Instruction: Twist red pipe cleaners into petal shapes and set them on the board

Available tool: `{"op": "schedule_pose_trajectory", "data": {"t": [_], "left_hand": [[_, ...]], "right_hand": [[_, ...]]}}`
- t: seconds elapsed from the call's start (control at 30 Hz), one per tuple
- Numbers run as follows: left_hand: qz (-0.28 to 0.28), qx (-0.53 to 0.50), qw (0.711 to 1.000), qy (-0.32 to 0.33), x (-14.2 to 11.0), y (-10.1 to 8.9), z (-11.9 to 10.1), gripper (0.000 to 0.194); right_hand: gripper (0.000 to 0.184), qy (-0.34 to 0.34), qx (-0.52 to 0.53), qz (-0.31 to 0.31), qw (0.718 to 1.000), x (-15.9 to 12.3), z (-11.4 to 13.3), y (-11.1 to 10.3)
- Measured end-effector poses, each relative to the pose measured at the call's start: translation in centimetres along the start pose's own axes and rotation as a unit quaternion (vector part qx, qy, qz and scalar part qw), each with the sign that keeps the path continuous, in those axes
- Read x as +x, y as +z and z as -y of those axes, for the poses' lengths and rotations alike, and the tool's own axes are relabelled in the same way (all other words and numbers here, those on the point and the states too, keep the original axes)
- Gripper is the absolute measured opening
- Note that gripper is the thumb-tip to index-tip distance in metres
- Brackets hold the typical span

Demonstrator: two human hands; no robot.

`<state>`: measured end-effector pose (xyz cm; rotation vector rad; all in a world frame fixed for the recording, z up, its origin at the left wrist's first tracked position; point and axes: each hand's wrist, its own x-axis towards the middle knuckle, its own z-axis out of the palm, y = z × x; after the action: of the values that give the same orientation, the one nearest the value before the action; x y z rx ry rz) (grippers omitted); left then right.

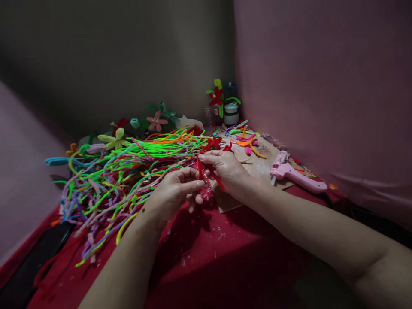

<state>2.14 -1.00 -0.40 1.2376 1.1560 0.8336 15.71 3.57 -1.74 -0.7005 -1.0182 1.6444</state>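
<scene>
Between my two hands is a red pipe cleaner (pixel 200 166), bent, with loops and an end hanging below my right palm. My left hand (pixel 180 186) pinches its lower part between thumb and forefinger. My right hand (pixel 227 169) grips it higher up, thumb and fingers closed together. More red fuzzy petals (pixel 214 142) show just beyond my right fingers; whether they join the held piece I cannot tell. A big heap of coloured pipe cleaners (pixel 144 154), many bright green, lies left of and behind my left hand.
A pink glue gun (pixel 298 175) rests on cardboard (pixel 277 161) at right. Orange and pink pipe-cleaner pieces (pixel 247 143) lie behind my right hand. Finished fuzzy flowers (pixel 116 138) stand along the back, near a small white jar (pixel 231 113). Scraps dot the red cloth (pixel 206 249).
</scene>
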Motion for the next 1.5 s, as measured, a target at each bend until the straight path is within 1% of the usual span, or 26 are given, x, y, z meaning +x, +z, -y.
{"op": "schedule_pose_trajectory", "data": {"t": [0.07, 0.13, 0.2, 0.3, 0.37, 0.43, 0.5, 0.6, 0.67, 0.77, 0.83, 0.93, 1.0, 1.1, 1.2, 1.3, 1.37, 1.43, 1.5], "left_hand": [[0.007, -0.043, 0.999, 0.009, 0.1, 0.0, 0.0, 0.025], [-0.002, -0.061, 0.998, 0.025, 0.2, 0.1, 0.2, 0.025], [-0.031, -0.043, 0.997, 0.049, 0.4, 0.2, 0.4, 0.023], [-0.082, 0.023, 0.993, 0.076, 0.6, 0.3, 0.6, 0.025], [-0.091, 0.043, 0.992, 0.075, 0.6, 0.3, 0.6, 0.024], [-0.089, 0.039, 0.993, 0.070, 0.5, 0.3, 0.5, 0.021], [-0.093, 0.025, 0.993, 0.074, 0.4, 0.2, 0.3, 0.018], [-0.110, -0.001, 0.989, 0.094, 0.4, -0.2, 0.1, 0.014], [-0.128, -0.005, 0.985, 0.113, 0.5, -0.5, 0.1, 0.013], [-0.148, 0.007, 0.980, 0.133, 0.7, -0.9, 0.2, 0.011], [-0.150, 0.015, 0.979, 0.136, 0.8, -1.1, 0.3, 0.011], [-0.158, 0.008, 0.978, 0.138, 0.9, -1.1, 0.4, 0.010], [-0.162, -0.003, 0.977, 0.138, 0.9, -1.1, 0.4, 0.012], [-0.161, 0.009, 0.977, 0.137, 0.7, -0.8, 0.2, 0.013], [-0.166, 0.051, 0.975, 0.142, 0.5, -0.2, 0.0, 0.012], [-0.170, 0.085, 0.971, 0.142, 0.3, 0.3, -0.1, 0.010], [-0.172, 0.089, 0.971, 0.143, 0.3, 0.6, -0.1, 0.011], [-0.173, 0.086, 0.970, 0.146, 0.3, 0.7, 0.0, 0.012], [-0.178, 0.086, 0.969, 0.149, 0.3, 0.7, 0.1, 0.014]], "right_hand": [[0.017, 0.009, 0.010, 0.005, 1.000, 0.0, -0.1, 0.1], [0.015, 0.015, 0.024, 0.016, 0.999, 0.0, -0.3, 0.1], [0.015, 0.005, 0.034, 0.017, 0.999, 0.0, -0.5, 0.1], [0.016, -0.012, 0.033, 0.003, 0.999, 0.1, -0.6, 0.2], [0.015, -0.015, 0.033, -0.005, 0.999, 0.1, -0.7, 0.2], [0.014, -0.015, 0.036, -0.007, 0.999, 0.1, -0.7, 0.1], [0.015, -0.012, 0.021, 0.007, 1.000, 0.1, -0.7, 0.1], [0.012, 0.022, -0.036, 0.049, 0.998, -0.1, -0.6, 0.1], [0.008, 0.032, -0.089, 0.048, 0.994, -0.3, -0.4, 0.1], [0.012, 0.006, -0.159, 0.035, 0.987, -0.5, 0.0, 0.2], [0.016, 0.000, -0.161, 0.057, 0.985, -0.6, 0.1, 0.2], [0.017, 0.017, -0.146, 0.094, 0.985, -0.4, -0.1, 0.1], [0.018, 0.016, -0.133, 0.092, 0.987, -0.2, -0.2, 0.0], [0.017, -0.024, -0.084, 0.054, 0.995, 0.0, -0.3, 0.0], [0.014, -0.103, -0.077, 0.021, 0.991, 0.0, -0.3, 0.1], [0.011, -0.198, -0.152, -0.007, 0.968, -0.2, -0.3, 0.2], [0.012, -0.242, -0.210, -0.022, 0.947, -0.4, -0.5, 0.1], [0.011, -0.263, -0.253, -0.026, 0.931, -0.4, -0.7, 0.0], [0.011, -0.268, -0.276, -0.020, 0.923, -0.4, -1.0, 0.0]]}}
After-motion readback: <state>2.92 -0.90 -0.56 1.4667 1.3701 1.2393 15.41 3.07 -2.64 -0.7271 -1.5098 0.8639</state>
